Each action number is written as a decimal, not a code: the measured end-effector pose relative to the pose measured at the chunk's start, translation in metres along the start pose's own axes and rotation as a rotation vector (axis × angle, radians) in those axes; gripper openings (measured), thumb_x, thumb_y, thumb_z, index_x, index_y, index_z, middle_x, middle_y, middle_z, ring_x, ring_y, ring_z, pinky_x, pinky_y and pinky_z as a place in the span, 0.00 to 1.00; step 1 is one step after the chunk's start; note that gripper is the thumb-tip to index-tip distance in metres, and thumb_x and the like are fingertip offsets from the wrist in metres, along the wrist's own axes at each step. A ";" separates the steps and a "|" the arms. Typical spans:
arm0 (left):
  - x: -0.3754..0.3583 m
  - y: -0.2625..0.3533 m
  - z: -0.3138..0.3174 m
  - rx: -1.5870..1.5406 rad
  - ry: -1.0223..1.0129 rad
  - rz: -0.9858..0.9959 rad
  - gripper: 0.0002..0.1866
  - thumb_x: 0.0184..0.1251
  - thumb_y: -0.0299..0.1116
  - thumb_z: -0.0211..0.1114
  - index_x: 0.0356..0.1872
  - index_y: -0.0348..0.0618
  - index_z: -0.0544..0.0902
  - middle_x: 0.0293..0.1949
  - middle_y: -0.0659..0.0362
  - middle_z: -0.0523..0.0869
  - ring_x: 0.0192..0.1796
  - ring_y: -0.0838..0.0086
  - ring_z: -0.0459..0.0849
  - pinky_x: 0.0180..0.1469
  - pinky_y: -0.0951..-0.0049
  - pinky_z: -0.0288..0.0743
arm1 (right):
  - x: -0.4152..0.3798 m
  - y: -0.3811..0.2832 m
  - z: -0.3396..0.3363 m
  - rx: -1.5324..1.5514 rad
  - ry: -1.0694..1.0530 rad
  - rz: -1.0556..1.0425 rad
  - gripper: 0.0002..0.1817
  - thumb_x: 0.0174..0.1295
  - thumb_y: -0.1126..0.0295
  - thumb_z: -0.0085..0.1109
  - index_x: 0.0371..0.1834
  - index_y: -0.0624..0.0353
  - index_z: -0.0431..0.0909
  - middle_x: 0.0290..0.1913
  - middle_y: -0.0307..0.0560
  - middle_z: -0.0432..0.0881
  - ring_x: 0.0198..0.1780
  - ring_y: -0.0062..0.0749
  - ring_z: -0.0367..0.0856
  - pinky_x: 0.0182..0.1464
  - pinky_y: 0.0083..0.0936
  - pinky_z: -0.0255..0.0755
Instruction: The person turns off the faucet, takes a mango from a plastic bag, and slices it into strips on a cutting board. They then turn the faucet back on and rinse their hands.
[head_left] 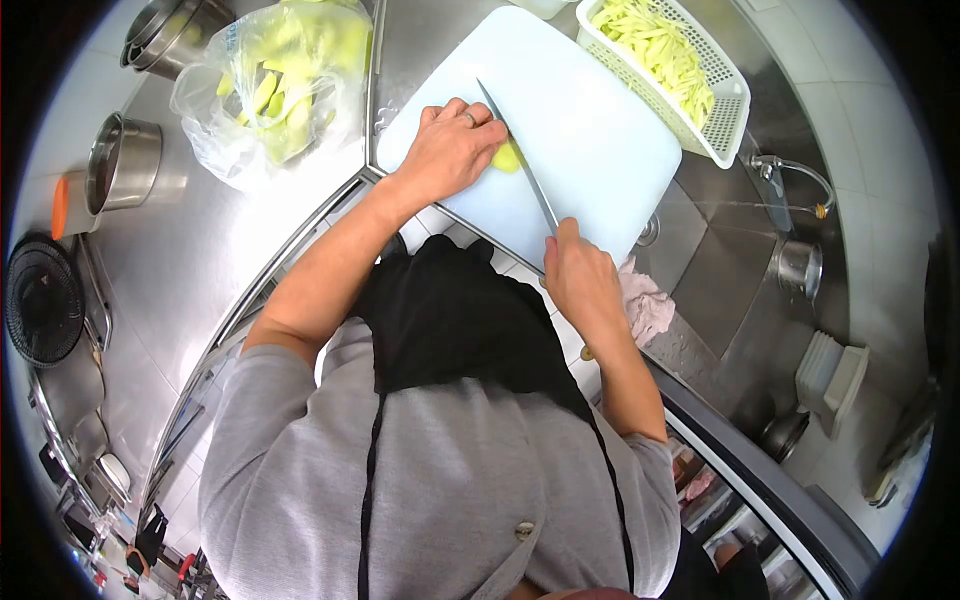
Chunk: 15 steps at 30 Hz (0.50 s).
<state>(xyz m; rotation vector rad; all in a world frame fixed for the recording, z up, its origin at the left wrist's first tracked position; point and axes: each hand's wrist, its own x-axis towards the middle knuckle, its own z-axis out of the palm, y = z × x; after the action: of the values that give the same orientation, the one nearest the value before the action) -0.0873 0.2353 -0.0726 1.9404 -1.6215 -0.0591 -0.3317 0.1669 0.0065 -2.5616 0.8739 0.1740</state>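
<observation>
On the pale blue cutting board, my left hand is closed over a yellow-green vegetable piece, fingers bent and pressing it down. Only one end of the piece shows beyond my fingers. My right hand wraps the handle of a long kitchen knife near the board's front edge. The blade runs away from me to the far left, close alongside my left fingers and the piece. A white perforated basket of cut yellow-green strips stands at the board's far right.
Left of the board, a clear plastic bag holds more yellow-green pieces. Metal pots stand farther left. A sink with a faucet lies to the right, and a pink cloth sits by the board's corner.
</observation>
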 end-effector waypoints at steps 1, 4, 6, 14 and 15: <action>0.001 0.000 0.000 0.003 -0.004 -0.007 0.08 0.67 0.32 0.71 0.46 0.53 0.87 0.48 0.64 0.85 0.53 0.61 0.78 0.54 0.56 0.67 | -0.001 -0.002 -0.001 -0.006 0.001 0.000 0.10 0.77 0.70 0.53 0.41 0.66 0.68 0.26 0.70 0.83 0.30 0.70 0.86 0.35 0.59 0.81; 0.000 -0.003 0.003 -0.020 0.019 -0.004 0.07 0.68 0.33 0.71 0.45 0.53 0.87 0.47 0.64 0.85 0.53 0.61 0.79 0.54 0.55 0.67 | 0.003 -0.002 0.008 -0.007 0.015 0.002 0.10 0.77 0.70 0.53 0.41 0.67 0.68 0.25 0.70 0.83 0.29 0.71 0.86 0.35 0.60 0.81; -0.001 -0.004 0.003 -0.033 0.012 -0.009 0.07 0.69 0.34 0.71 0.45 0.53 0.87 0.47 0.65 0.84 0.53 0.62 0.79 0.53 0.55 0.67 | 0.017 0.005 0.028 0.010 0.036 0.003 0.10 0.76 0.71 0.53 0.41 0.67 0.68 0.25 0.71 0.83 0.29 0.71 0.86 0.35 0.59 0.81; 0.002 -0.005 0.000 -0.042 -0.014 -0.044 0.06 0.70 0.35 0.71 0.44 0.52 0.87 0.47 0.65 0.85 0.54 0.63 0.79 0.53 0.55 0.68 | 0.002 -0.016 0.003 -0.018 -0.003 0.044 0.08 0.76 0.72 0.52 0.42 0.68 0.69 0.26 0.72 0.84 0.30 0.71 0.87 0.35 0.57 0.82; 0.002 -0.006 0.000 -0.051 -0.011 -0.046 0.06 0.69 0.35 0.71 0.44 0.52 0.87 0.48 0.65 0.85 0.54 0.63 0.79 0.53 0.55 0.68 | 0.001 -0.018 0.003 -0.024 -0.001 0.046 0.08 0.76 0.72 0.52 0.42 0.68 0.69 0.26 0.72 0.84 0.30 0.71 0.87 0.35 0.57 0.82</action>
<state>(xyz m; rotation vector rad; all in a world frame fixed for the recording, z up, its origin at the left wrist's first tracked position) -0.0820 0.2338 -0.0748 1.9413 -1.5673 -0.1289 -0.3202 0.1806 0.0096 -2.5643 0.9358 0.2007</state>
